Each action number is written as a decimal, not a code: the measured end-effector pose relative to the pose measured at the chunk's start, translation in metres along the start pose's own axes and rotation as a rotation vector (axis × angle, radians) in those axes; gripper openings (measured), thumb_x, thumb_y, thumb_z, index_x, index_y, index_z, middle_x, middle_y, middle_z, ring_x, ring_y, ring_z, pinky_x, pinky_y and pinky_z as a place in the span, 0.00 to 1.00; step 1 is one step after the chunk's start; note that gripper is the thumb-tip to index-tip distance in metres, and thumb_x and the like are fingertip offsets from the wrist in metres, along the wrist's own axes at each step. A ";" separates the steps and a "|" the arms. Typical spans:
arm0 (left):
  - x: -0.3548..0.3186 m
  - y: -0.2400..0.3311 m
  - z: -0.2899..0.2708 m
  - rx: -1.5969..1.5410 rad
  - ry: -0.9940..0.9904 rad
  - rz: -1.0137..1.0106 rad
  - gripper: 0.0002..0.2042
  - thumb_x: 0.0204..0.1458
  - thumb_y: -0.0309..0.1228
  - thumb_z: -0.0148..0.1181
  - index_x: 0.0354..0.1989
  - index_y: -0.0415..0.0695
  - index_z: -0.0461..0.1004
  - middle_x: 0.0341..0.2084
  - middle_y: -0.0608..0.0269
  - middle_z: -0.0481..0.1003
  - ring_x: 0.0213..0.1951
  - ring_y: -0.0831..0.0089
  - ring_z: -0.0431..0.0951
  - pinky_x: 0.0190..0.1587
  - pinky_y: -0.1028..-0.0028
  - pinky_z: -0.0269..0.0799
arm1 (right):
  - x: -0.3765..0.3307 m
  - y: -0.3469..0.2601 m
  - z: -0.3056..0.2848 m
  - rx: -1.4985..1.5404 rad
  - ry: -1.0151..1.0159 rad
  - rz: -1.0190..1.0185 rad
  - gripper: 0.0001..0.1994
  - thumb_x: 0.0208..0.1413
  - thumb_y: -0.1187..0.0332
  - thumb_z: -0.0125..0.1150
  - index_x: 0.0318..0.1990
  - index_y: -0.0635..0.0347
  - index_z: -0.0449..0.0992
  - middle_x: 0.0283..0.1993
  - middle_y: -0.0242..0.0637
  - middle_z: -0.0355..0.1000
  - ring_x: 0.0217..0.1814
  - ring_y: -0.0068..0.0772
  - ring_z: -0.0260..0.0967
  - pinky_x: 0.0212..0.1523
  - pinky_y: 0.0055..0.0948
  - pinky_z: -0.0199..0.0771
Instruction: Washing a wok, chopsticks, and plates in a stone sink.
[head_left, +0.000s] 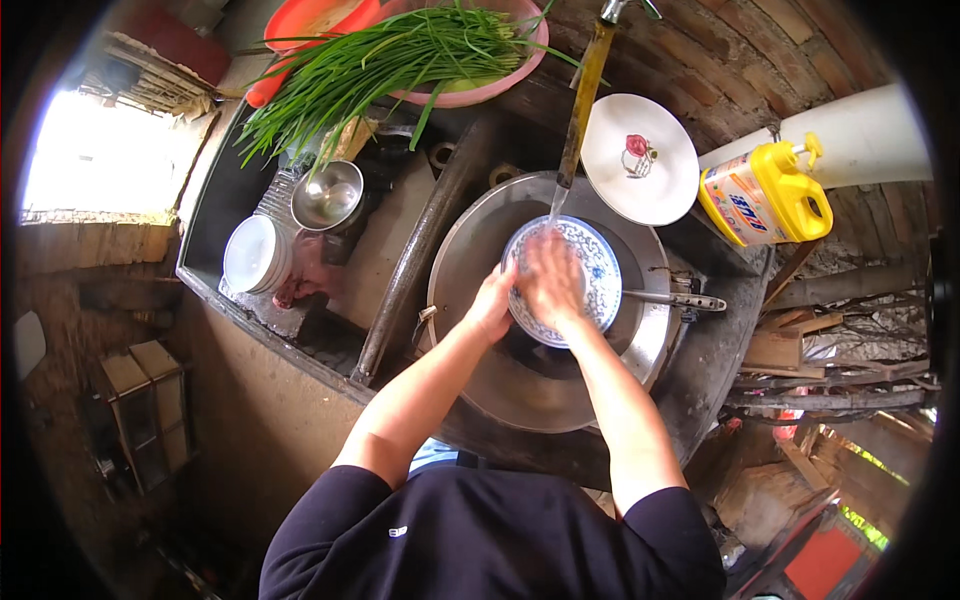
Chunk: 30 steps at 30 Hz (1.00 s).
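A blue-and-white patterned plate (600,285) is held over a wide metal basin (480,385) in the sink. My left hand (490,302) grips its left rim. My right hand (548,275) lies flat on the plate's upper face, fingers stretched out and slightly blurred. Water falls from a long yellowish-brown pipe on the tap (586,105) onto the plate, just beyond my right fingers. A long metal handle (690,300) sticks out over the basin's right rim; its other end is hidden beneath the plate.
Behind the basin leans a white plate with a rose (640,185), beside a yellow detergent jug (765,195). The left sink compartment holds a metal bowl (328,196) and white stacked bowls (252,255). Long green leaves (380,70) spread over a pink basin (520,72) at the back.
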<state>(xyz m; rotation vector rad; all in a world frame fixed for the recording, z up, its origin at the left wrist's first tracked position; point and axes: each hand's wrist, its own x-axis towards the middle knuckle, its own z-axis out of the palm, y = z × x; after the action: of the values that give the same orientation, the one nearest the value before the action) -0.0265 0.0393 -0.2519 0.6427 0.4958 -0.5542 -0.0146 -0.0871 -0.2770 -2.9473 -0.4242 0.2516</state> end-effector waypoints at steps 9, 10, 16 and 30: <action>-0.014 0.022 -0.013 0.091 0.090 0.087 0.19 0.57 0.41 0.46 0.51 0.44 0.62 0.47 0.59 0.69 0.49 0.66 0.69 0.50 0.64 0.66 | -0.042 0.039 -0.030 -0.036 -0.058 -0.006 0.35 0.56 0.50 0.39 0.63 0.68 0.44 0.69 0.48 0.29 0.72 0.43 0.23 0.67 0.44 0.24; -0.014 0.020 -0.011 0.092 0.088 0.086 0.19 0.57 0.41 0.46 0.51 0.44 0.62 0.47 0.59 0.69 0.49 0.66 0.69 0.50 0.64 0.66 | -0.026 0.032 -0.034 -0.036 -0.056 -0.004 0.35 0.56 0.50 0.39 0.63 0.68 0.44 0.69 0.48 0.29 0.72 0.43 0.23 0.67 0.44 0.24; 0.006 0.009 -0.006 -0.033 -0.086 0.060 0.21 0.56 0.44 0.47 0.53 0.45 0.61 0.49 0.59 0.67 0.51 0.68 0.67 0.50 0.65 0.65 | 0.010 -0.024 -0.020 0.222 0.068 -0.115 0.28 0.58 0.57 0.38 0.64 0.57 0.47 0.69 0.41 0.35 0.71 0.42 0.26 0.67 0.46 0.26; 0.028 0.008 -0.003 0.069 -0.026 -0.051 0.23 0.55 0.45 0.48 0.51 0.39 0.63 0.47 0.55 0.69 0.49 0.64 0.69 0.53 0.62 0.63 | 0.016 -0.007 -0.010 -0.139 0.184 -0.027 0.34 0.54 0.48 0.43 0.62 0.62 0.49 0.68 0.43 0.41 0.71 0.43 0.31 0.66 0.46 0.28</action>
<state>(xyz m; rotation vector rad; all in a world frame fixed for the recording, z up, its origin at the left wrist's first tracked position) -0.0016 0.0381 -0.2668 0.6895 0.4716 -0.6294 0.0006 -0.0773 -0.2680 -3.0609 -0.4728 -0.0549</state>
